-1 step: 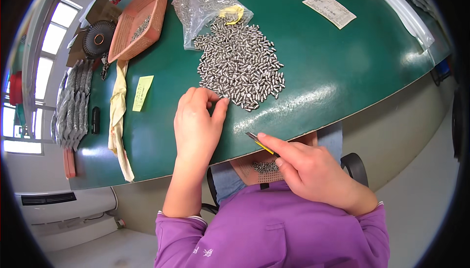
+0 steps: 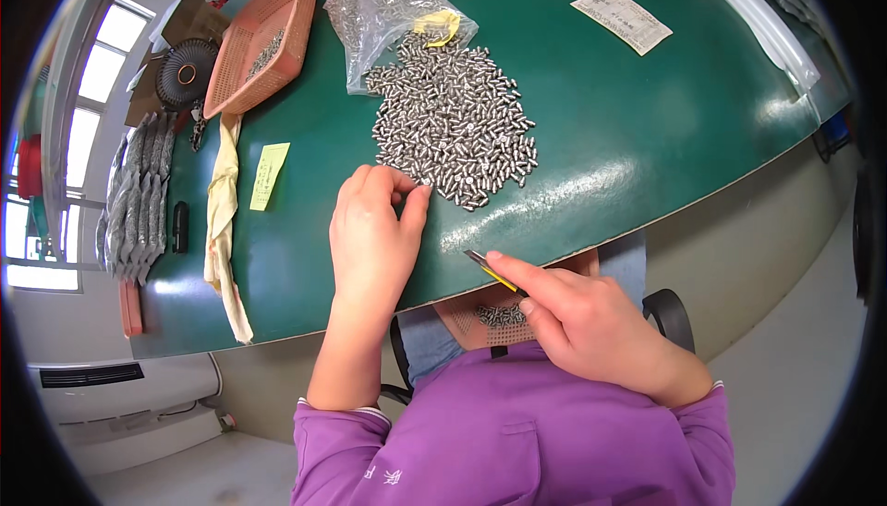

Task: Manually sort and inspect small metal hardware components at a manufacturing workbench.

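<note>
A heap of small shiny metal pins (image 2: pixel 457 127) lies on the green table (image 2: pixel 647 136). My left hand (image 2: pixel 374 229) rests on the table at the heap's near edge. Its thumb and fingertips are pinched together beside the closest pins, and whatever is between them is hidden. My right hand (image 2: pixel 582 321) sits at the table's front edge, gripping a thin yellow-and-black tool (image 2: pixel 490 270) that points toward the left hand. Below the edge, on my lap, a small orange tray (image 2: pixel 499 317) holds several pins.
A clear plastic bag of pins (image 2: pixel 388 7) lies behind the heap. At the back left is an orange mesh basket (image 2: pixel 263 39). A yellow note (image 2: pixel 268 173) and a pale cloth (image 2: pixel 222 219) lie to the left. A paper slip (image 2: pixel 621 18) lies at the back right.
</note>
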Demonstrator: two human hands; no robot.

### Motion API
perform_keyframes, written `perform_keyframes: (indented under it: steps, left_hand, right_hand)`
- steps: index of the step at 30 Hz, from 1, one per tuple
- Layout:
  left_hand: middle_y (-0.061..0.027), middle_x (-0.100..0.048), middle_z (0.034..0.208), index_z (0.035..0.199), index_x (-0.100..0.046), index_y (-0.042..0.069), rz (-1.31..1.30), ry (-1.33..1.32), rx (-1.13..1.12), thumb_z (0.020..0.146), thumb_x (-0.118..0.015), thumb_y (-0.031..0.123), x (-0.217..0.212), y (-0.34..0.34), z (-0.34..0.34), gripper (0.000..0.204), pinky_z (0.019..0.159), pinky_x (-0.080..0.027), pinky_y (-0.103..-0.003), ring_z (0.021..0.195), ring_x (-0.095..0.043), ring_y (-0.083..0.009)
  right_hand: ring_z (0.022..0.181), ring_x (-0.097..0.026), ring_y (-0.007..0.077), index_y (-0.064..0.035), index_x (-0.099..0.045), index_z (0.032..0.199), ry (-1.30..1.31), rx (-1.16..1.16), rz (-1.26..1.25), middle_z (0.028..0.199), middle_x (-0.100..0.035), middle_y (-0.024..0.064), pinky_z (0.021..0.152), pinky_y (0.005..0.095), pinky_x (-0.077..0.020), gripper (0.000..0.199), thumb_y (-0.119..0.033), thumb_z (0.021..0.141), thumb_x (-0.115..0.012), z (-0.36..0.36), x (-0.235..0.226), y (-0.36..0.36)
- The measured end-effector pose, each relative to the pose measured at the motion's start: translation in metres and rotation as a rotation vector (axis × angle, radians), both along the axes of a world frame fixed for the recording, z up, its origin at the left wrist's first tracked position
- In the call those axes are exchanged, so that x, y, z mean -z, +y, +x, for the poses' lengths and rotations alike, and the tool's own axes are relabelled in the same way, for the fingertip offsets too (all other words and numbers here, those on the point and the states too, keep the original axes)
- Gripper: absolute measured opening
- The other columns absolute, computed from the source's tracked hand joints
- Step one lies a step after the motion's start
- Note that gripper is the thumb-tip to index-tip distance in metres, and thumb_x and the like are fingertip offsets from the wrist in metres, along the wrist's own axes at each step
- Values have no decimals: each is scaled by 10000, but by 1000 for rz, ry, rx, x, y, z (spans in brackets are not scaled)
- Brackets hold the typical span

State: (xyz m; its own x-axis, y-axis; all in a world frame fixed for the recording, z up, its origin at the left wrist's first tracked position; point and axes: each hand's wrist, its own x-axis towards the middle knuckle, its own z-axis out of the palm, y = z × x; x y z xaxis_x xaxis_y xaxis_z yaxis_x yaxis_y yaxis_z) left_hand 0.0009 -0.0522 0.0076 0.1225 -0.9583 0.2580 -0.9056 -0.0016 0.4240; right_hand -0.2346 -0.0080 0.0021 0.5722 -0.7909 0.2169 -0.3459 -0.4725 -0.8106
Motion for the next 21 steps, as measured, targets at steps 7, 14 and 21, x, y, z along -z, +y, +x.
perform_keyframes:
  steps: [7,14,21]
  left_hand:
    - [-94,-609,810,840,-626,36,30,60,87,814,-709,31,-1,16,0,87,728,-511,-420,813,-624,-298]
    - [-89,-609,808,843,-625,32,135,191,203,794,-736,13,-10,48,-9,123,698,-509,-400,786,-623,-279]
    - [-80,-603,794,821,-609,38,109,207,200,788,-742,2,-5,50,-8,142,681,-500,-397,766,-611,-273]
  right_hand:
    - [722,-698,320,-70,-524,1460,29,8,-11,926,-689,168,665,409,-579,550,-43,918,-613,2,4,1]
    - [644,-678,273,-70,-505,1482,146,23,-151,867,-632,123,586,366,-563,636,-68,858,-629,12,10,6]
    - [640,-675,259,-49,-492,1489,230,-13,-148,863,-614,122,582,362,-560,660,-73,844,-633,15,5,7]
